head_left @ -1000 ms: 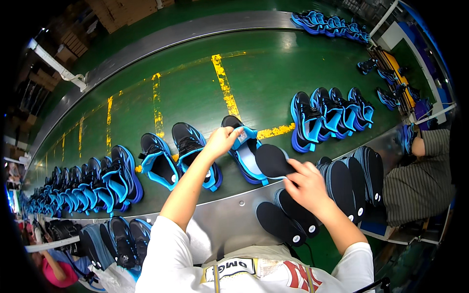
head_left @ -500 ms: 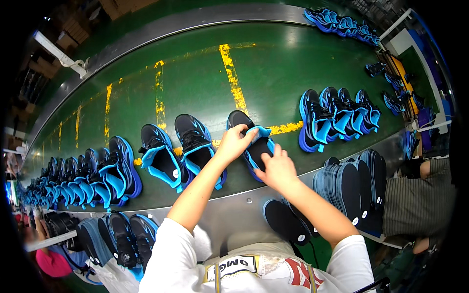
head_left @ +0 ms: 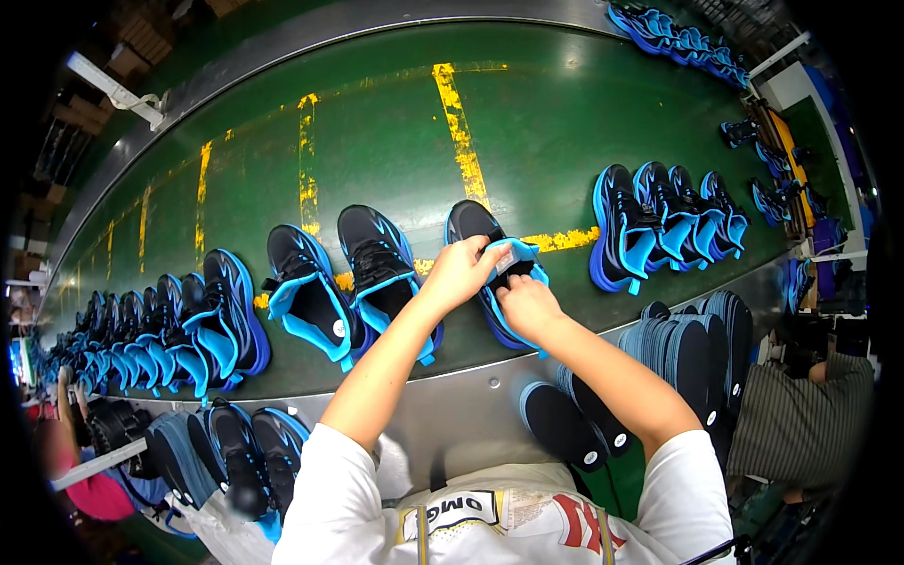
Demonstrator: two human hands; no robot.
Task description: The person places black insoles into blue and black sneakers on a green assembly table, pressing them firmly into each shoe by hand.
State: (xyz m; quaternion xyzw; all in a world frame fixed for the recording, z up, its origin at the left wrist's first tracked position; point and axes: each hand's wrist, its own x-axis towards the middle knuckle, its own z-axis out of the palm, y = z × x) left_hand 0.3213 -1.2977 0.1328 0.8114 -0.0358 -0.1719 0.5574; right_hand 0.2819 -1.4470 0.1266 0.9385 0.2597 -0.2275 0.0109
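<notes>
A black and blue sports shoe (head_left: 468,221) rests on the green belt in front of me, toe pointing away. My left hand (head_left: 457,275) pinches its light blue tongue (head_left: 513,254), pulling it up so a whitish label shows. Inside the shoe's opening are the curled fingertips of my right hand (head_left: 530,309); what they grip is hidden. Just to the left stand two matching shoes, the nearer one (head_left: 370,229) beside my left forearm and another (head_left: 290,252), both with their collars spread wide.
Rows of similar shoes line the belt (head_left: 377,141) at left (head_left: 229,287) and right (head_left: 617,202). Black insoles (head_left: 557,424) lie on the metal edge, with stacked insoles (head_left: 680,363) farther right. Shoes (head_left: 233,438) sit at lower left. A person in striped clothing (head_left: 800,424) is at right.
My right hand has moved up from the shoe's heel area, fingers now curled into its opening. The tongue is pulled more open by my left hand. The view has shifted slightly.
</notes>
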